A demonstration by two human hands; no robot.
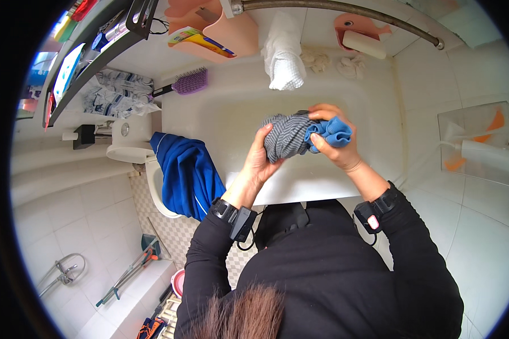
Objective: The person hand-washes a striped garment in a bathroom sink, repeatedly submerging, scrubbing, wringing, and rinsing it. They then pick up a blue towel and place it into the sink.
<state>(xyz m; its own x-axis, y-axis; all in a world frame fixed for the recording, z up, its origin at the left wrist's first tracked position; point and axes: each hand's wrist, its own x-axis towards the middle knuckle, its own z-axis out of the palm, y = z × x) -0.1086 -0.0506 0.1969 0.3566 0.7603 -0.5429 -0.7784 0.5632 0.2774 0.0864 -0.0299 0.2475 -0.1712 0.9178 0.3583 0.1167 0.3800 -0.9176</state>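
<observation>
Between my hands, above a white basin, is a twisted bundle of grey striped cloth. A lighter blue cloth is bunched at its right end. My left hand grips the striped end from the left, thumb on top. My right hand is wrapped around the blue end, its thumb pressed on the blue cloth and its fingers over the far side. How the two cloths join is hidden by the folds and fingers. A dark blue garment with a thin white stripe lies draped over the toilet left of the basin.
Beyond the basin hang a white textured roll in plastic, a pink holder and a pink whale-shaped soap dish. A purple hairbrush lies at the far left rim. A clear wall box is at right, a dark shelf upper left.
</observation>
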